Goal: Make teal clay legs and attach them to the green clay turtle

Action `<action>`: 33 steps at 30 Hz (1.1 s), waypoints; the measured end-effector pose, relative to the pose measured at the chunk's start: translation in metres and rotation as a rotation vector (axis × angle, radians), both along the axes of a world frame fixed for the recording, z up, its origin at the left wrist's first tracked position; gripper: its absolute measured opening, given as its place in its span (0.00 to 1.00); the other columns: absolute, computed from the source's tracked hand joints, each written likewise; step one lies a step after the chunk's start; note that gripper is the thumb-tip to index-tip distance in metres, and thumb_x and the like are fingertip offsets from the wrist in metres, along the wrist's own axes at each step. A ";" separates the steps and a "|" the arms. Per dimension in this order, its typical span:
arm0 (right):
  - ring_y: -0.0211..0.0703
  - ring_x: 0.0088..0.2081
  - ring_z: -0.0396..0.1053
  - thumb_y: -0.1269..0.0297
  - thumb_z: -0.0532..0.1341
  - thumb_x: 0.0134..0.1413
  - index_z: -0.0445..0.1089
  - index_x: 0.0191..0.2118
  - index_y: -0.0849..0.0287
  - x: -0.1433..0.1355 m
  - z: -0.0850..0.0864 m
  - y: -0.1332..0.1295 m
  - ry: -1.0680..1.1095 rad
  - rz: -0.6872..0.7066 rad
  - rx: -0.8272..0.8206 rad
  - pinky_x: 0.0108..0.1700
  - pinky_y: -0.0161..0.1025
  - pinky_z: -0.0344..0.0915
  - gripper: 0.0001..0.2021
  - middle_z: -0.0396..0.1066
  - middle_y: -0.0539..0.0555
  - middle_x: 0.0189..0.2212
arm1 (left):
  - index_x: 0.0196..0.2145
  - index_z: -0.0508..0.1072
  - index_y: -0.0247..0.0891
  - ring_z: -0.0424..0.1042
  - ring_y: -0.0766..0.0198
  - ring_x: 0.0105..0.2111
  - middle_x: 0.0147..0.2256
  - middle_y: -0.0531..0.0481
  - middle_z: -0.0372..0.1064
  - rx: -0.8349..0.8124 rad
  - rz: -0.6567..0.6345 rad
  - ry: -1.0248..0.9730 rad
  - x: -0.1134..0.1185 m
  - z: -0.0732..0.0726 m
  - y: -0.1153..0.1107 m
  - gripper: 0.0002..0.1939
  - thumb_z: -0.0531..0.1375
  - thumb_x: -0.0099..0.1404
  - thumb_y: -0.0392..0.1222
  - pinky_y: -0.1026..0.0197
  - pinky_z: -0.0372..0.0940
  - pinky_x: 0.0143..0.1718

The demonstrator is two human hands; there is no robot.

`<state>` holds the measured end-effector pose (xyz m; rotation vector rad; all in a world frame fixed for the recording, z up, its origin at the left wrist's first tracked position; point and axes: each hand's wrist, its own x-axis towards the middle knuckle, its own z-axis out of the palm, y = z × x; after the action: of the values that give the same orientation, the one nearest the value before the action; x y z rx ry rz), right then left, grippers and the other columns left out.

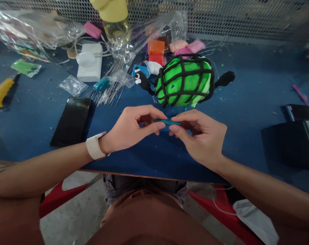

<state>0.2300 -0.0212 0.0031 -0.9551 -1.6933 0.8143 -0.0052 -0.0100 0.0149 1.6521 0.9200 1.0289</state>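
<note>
Left hand (134,127), right hand (204,136), both nearly closed, each pinching one end of a teal strip (168,121)

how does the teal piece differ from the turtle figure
The teal piece is small and slim; the turtle figure is bigger and rounded. The piece looks plain, whereas the figure is bright green with black strips. The left hand and right hand hold the piece; the figure sits on the table.

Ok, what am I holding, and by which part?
A teal strip: your left hand pinches its left end, your right hand its right end.
</note>
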 end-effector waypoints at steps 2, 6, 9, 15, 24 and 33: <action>0.41 0.33 0.84 0.62 0.78 0.69 0.86 0.46 0.49 0.000 0.000 0.000 0.011 0.001 0.015 0.34 0.40 0.84 0.03 0.86 0.50 0.40 | 0.49 0.88 0.36 0.85 0.64 0.32 0.36 0.46 0.86 -0.004 -0.017 0.019 0.000 0.000 0.000 0.19 0.75 0.75 0.56 0.65 0.78 0.33; 0.42 0.35 0.84 0.63 0.80 0.67 0.87 0.45 0.48 0.000 0.002 0.000 -0.004 -0.005 0.055 0.34 0.39 0.85 0.05 0.87 0.50 0.41 | 0.47 0.88 0.36 0.85 0.63 0.31 0.37 0.45 0.87 -0.045 -0.039 0.022 0.001 0.001 0.000 0.23 0.74 0.75 0.62 0.63 0.78 0.34; 0.42 0.32 0.84 0.62 0.82 0.63 0.87 0.48 0.48 0.000 0.002 0.000 0.000 -0.023 0.001 0.34 0.39 0.84 0.11 0.87 0.49 0.38 | 0.45 0.88 0.36 0.84 0.64 0.30 0.37 0.46 0.86 -0.026 -0.011 0.001 0.001 0.001 -0.001 0.23 0.74 0.74 0.63 0.63 0.78 0.33; 0.42 0.33 0.83 0.63 0.80 0.66 0.88 0.42 0.47 0.000 0.001 0.001 0.049 0.004 0.023 0.33 0.40 0.83 0.04 0.86 0.49 0.39 | 0.47 0.88 0.36 0.83 0.63 0.30 0.32 0.47 0.84 -0.057 -0.036 0.035 0.001 0.003 -0.001 0.24 0.73 0.75 0.63 0.64 0.77 0.31; 0.42 0.34 0.82 0.61 0.82 0.63 0.89 0.46 0.49 -0.001 0.002 0.002 0.025 0.021 -0.035 0.35 0.39 0.84 0.08 0.87 0.51 0.40 | 0.41 0.87 0.36 0.83 0.64 0.30 0.31 0.48 0.84 -0.084 -0.051 -0.003 0.002 0.003 0.001 0.23 0.77 0.70 0.62 0.65 0.77 0.32; 0.42 0.37 0.83 0.56 0.83 0.61 0.87 0.49 0.46 -0.001 -0.001 0.000 0.083 0.046 -0.106 0.36 0.40 0.85 0.13 0.85 0.50 0.41 | 0.42 0.87 0.37 0.83 0.62 0.34 0.36 0.45 0.86 -0.060 -0.072 0.023 0.000 -0.002 0.004 0.26 0.76 0.70 0.67 0.64 0.76 0.34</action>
<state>0.2288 -0.0213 0.0020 -0.9443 -1.6188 0.9698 -0.0054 -0.0059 0.0130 1.6381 0.8917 0.9275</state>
